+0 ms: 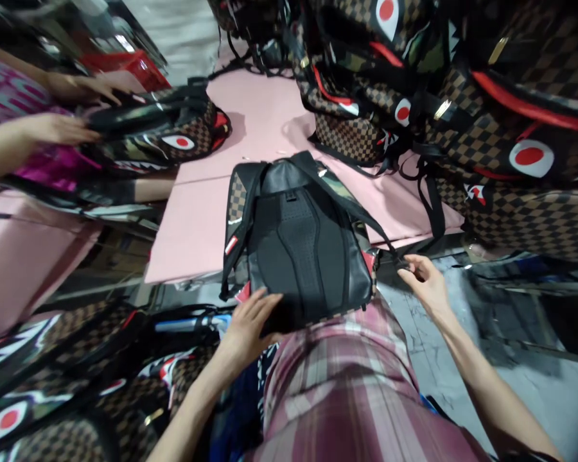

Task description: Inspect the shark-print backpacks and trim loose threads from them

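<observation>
A black backpack (pixel 313 256) lies with its padded back panel up and its bottom toward me, partly over the front edge of a pink-covered table (pixel 192 212). My left hand (pixel 253 321) rests on the lower left corner of the backpack, fingers stretched over the panel and thumb apart. Off the right side, my right hand (pixel 424 279) pinches the loose end of the backpack's shoulder strap (pixel 373 221), which runs taut from the top of the bag. The other shoulder strap hangs along the left side. Brown checks and red tabs show at the bag's sides.
Several checked backpacks with shark eyes (pixel 510 147) are piled at the right and back. More bags (pixel 52 385) lie low at the left. Across the table's left side, another person's hands (pixel 62 128) touch a similar backpack (pixel 192 135). A red bin (pixel 144 67) stands behind.
</observation>
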A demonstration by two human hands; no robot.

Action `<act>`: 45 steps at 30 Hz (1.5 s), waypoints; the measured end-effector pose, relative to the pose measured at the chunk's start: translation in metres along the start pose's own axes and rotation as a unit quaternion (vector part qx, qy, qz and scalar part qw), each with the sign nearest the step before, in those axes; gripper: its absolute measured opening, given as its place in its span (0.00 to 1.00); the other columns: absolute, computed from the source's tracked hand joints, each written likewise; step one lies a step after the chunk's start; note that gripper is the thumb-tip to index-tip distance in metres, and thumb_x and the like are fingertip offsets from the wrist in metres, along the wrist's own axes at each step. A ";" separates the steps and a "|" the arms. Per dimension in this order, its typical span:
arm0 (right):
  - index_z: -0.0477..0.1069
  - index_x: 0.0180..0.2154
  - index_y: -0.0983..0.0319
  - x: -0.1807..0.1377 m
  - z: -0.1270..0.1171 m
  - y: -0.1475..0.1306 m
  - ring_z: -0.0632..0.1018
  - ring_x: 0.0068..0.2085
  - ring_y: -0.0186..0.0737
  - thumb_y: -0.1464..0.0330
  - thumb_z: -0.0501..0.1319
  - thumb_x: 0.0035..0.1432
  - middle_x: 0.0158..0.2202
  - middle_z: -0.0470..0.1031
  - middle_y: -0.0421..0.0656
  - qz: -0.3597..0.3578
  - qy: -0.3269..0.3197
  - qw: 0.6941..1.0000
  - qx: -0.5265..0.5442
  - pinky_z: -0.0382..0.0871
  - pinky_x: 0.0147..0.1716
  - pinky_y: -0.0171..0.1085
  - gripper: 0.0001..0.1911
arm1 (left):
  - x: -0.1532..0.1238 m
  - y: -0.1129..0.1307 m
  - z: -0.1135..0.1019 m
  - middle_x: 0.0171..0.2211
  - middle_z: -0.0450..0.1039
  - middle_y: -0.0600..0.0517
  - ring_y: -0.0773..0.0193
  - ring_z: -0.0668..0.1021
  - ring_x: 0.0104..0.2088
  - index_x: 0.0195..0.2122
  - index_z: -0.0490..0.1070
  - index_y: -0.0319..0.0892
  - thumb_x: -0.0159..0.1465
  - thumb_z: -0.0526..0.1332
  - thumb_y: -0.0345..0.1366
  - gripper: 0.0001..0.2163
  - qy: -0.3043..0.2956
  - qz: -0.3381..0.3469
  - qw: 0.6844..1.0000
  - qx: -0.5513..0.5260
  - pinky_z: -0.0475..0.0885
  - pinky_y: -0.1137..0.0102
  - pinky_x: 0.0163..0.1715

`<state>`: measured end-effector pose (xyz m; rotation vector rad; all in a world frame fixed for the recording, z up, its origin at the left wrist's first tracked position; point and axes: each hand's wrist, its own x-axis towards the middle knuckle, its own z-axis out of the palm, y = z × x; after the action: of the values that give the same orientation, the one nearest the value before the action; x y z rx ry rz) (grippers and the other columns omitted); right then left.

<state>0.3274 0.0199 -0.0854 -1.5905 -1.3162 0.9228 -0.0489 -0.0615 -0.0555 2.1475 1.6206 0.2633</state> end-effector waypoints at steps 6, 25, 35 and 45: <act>0.69 0.36 0.63 -0.071 0.030 0.021 0.68 0.30 0.36 0.61 0.66 0.41 0.29 0.69 0.39 0.121 -0.051 0.989 0.064 0.62 0.31 0.35 0.19 | -0.038 -0.040 0.054 0.58 0.61 0.42 0.40 0.56 0.61 0.55 0.64 0.43 0.57 0.61 0.36 0.23 0.097 -0.005 0.971 0.217 0.39 0.40 0.56; 0.73 0.24 0.62 -0.021 0.035 0.007 0.72 0.31 0.38 0.63 0.63 0.44 0.27 0.73 0.40 -0.016 -0.025 1.000 0.004 0.63 0.33 0.34 0.09 | -0.006 -0.022 0.046 0.49 0.71 0.43 0.47 0.68 0.53 0.49 0.68 0.43 0.59 0.60 0.43 0.18 0.257 0.106 0.950 0.142 0.50 0.46 0.54; 0.69 0.44 0.59 -0.054 0.011 0.027 0.73 0.39 0.43 0.59 0.61 0.52 0.38 0.75 0.43 -0.034 0.037 0.983 -0.177 0.63 0.38 0.38 0.18 | 0.136 0.122 0.037 0.34 0.76 0.53 0.62 0.72 0.38 0.36 0.76 0.46 0.64 0.55 0.37 0.09 0.076 0.191 0.979 0.005 0.60 0.63 0.41; 0.72 0.37 0.61 -0.051 0.014 0.029 0.70 0.34 0.39 0.64 0.54 0.62 0.32 0.75 0.42 -0.209 0.060 0.935 -0.279 0.58 0.35 0.36 0.11 | 0.175 0.140 0.043 0.34 0.73 0.54 0.62 0.68 0.38 0.35 0.76 0.49 0.63 0.57 0.37 0.07 -0.040 0.274 0.952 0.130 0.55 0.62 0.40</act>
<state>0.3159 -0.0304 -0.1164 -1.6365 -1.8389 0.1862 0.1415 0.0641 -0.0493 2.7452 1.0269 0.1266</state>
